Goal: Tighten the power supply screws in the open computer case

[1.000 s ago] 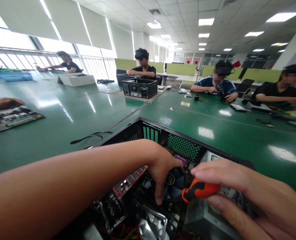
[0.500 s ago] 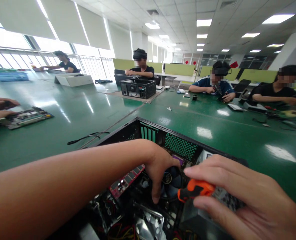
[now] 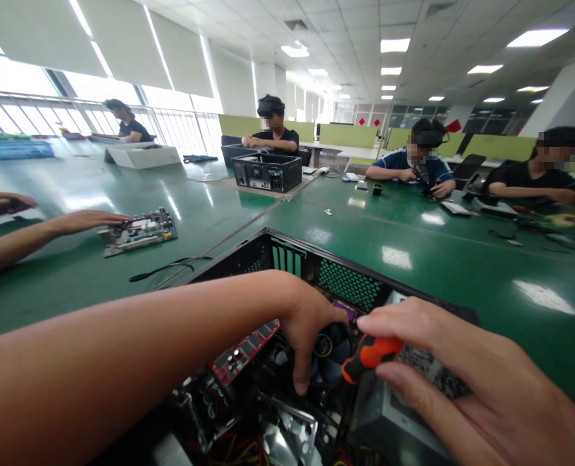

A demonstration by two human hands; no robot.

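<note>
An open black computer case [image 3: 311, 251] lies on the table in front of me. Inside it, my left hand [image 3: 304, 323] reaches over a round cooling fan [image 3: 336, 356], thumb on its near side and fingers at its far side, gripping it. Between the thumb and fingers of my right hand [image 3: 486, 372] is a screwdriver [image 3: 379, 351] with an orange and black handle, tilted beside the fan; its shaft and tip are not visible. A red circuit board [image 3: 246, 353] sits left of the fan. Below my right hand is a grey metal box [image 3: 389, 411], perhaps the power supply.
On the left, a co-worker's hand [image 3: 86, 221] touches a motherboard [image 3: 142, 230] on the green table [image 3: 462, 259]. A black cable [image 3: 164, 266] lies behind my left forearm. Across the table stands another computer case [image 3: 268, 173], with several people seated around.
The co-worker's hand on the left has slid the motherboard to the right across the table. My right hand has tilted the screwdriver handle slightly; my left hand stays on the fan.
</note>
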